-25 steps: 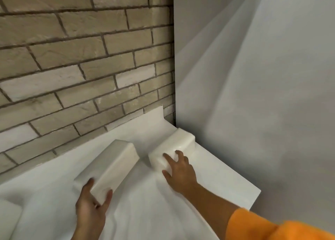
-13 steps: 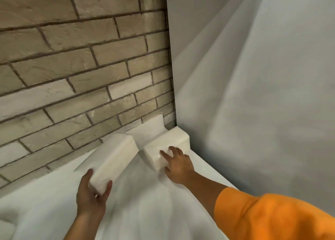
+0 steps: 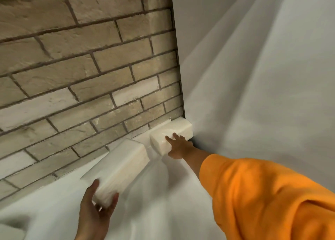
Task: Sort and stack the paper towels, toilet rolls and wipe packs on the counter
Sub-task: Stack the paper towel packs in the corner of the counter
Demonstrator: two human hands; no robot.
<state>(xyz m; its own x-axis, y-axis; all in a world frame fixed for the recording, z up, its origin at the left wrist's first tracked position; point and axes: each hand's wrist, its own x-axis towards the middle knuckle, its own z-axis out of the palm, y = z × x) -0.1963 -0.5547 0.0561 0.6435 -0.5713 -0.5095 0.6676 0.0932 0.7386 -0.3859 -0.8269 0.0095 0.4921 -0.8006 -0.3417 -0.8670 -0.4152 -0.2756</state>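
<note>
White counter (image 3: 163,203) runs into a corner: brick wall (image 3: 81,67) behind, plain grey wall (image 3: 253,76) on the right. Left hand (image 3: 96,210) grips the near end of a long white pack (image 3: 119,167), thumb and fingers around it; pack lies beside the brick wall. Second white pack (image 3: 172,134) sits in the corner, just apart from the first. Right hand (image 3: 178,146), orange sleeve (image 3: 262,194), rests fingers spread flat on it, not closed around it.
</note>
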